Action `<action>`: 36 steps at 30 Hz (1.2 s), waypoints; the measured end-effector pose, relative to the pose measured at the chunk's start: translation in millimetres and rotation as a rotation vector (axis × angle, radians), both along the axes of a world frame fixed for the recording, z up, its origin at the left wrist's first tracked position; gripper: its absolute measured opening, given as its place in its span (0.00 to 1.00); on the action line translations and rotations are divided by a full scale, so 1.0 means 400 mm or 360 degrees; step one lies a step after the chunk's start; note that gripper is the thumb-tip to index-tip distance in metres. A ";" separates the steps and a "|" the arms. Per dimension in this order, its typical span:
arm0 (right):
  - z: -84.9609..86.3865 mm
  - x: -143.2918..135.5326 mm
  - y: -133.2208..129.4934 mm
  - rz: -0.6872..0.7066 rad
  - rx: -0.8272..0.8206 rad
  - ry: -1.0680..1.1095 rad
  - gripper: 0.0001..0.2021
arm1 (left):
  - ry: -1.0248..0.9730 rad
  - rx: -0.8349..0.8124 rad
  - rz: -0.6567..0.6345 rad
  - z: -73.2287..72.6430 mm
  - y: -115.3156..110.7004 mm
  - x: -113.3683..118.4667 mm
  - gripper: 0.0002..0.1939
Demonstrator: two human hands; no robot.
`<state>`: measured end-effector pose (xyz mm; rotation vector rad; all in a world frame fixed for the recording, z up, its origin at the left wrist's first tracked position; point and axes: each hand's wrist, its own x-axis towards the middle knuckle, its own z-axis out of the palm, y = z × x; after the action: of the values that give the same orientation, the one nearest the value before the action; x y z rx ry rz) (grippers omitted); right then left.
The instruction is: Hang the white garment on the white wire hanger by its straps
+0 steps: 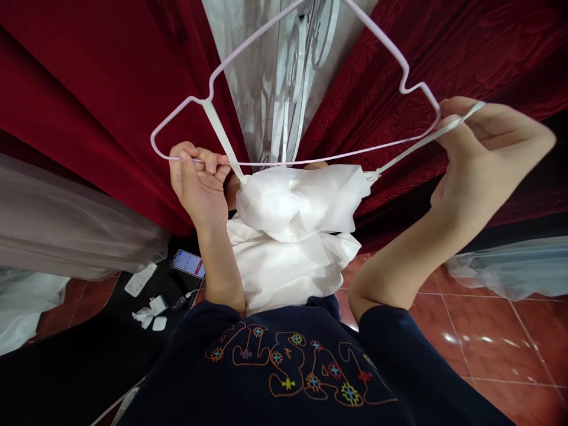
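A pale lilac clothes hanger [319,160] is raised in front of me, its hook out of view at the top. My left hand [199,183] is closed round the left end of its bottom bar. Below hangs a white ruffled garment [297,201] with thin straps. Its left strap [222,137] loops over the hanger's left notch. The right strap [417,147] is pulled taut across my right hand [474,142], outside the hanger. Fingers of my right hand pinch near the hanger's right corner, partly hidden behind it.
Dark red curtains [102,77] hang on both sides, with a silvery curtain [248,65] between. A phone [190,263], a white charger [158,305] and small white items lie on a black surface [102,367] at left. Red floor tiles [488,331] show at right.
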<state>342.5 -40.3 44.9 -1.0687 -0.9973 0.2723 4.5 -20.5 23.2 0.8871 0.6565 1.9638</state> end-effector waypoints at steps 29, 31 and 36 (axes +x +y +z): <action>0.008 -0.025 0.108 0.0327 0.0500 -0.0637 0.27 | -0.0014 0.0155 -0.0112 -0.036 0.021 -0.021 0.13; -0.006 -0.012 0.114 0.0396 0.0472 -0.0695 0.28 | -0.0006 0.0143 -0.0108 -0.031 0.018 -0.021 0.14; -0.018 -0.037 0.095 0.0164 0.0782 -0.0646 0.33 | -0.0031 0.0054 -0.0058 -0.023 0.009 -0.011 0.15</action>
<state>327.9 -2.3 37.8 -0.6308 -1.3972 -0.1147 0.1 -16.9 13.9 0.8934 0.5936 1.9535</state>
